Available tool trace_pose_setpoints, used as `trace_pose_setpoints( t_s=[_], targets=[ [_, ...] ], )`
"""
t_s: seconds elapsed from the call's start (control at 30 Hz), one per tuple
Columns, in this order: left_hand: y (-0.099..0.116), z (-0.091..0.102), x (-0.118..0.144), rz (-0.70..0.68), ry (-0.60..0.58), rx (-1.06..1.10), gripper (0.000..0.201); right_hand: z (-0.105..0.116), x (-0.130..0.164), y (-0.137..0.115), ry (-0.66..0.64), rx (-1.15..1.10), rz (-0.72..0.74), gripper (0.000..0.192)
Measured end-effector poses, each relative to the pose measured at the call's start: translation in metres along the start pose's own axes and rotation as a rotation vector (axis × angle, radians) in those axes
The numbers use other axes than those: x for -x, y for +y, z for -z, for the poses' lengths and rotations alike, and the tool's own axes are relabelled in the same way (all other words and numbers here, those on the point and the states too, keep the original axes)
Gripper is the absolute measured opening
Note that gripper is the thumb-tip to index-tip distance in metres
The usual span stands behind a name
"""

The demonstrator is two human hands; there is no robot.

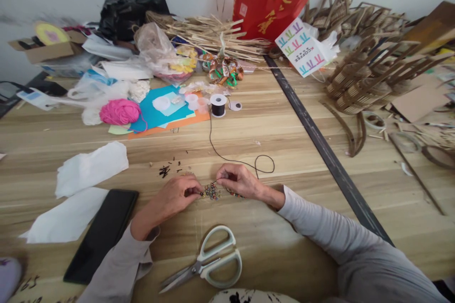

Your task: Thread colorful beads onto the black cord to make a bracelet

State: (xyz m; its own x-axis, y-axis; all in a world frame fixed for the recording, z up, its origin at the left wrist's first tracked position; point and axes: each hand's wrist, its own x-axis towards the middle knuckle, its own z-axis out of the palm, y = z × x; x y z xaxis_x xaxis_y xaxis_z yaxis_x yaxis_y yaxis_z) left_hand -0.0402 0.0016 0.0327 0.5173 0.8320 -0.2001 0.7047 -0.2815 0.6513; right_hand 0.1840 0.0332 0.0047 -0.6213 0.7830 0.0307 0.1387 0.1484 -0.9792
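Note:
Several small coloured beads (212, 192) lie in a loose pile on the table between my hands. My left hand (179, 191) is at the pile's left edge, thumb and forefinger pinched at a bead. My right hand (240, 181) pinches the dark end of a cord just above the pile. Some strung beads (235, 194) show below that hand, partly hidden by it. The black cord (227, 158) loops on the table behind my right hand and runs back to a white spool (218, 105) wound with black cord.
Scissors (209, 260) with white handles lie in front of me, blades to the left. A black phone (101, 236) and white paper pieces (92, 168) are at left. Short black scraps (165, 170) lie behind my left hand. Pink yarn (120, 111) and small woven baskets (359, 85) stand farther back.

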Motion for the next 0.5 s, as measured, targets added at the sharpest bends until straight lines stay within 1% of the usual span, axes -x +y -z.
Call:
trace_pose_setpoints(
  t_s=[0.17,0.5],
  targets=[
    [0.0045,-0.0029,-0.0017,-0.023,0.015,-0.023,0.012,-0.0005,-0.0001,-0.0026,-0.006,-0.033,-0.011,0.011],
    [0.0091,-0.0081,-0.0032,-0.051,0.076,-0.057,0.014,-0.0008,0.0001,0.0035,-0.016,-0.057,-0.003,0.007]
  ],
)
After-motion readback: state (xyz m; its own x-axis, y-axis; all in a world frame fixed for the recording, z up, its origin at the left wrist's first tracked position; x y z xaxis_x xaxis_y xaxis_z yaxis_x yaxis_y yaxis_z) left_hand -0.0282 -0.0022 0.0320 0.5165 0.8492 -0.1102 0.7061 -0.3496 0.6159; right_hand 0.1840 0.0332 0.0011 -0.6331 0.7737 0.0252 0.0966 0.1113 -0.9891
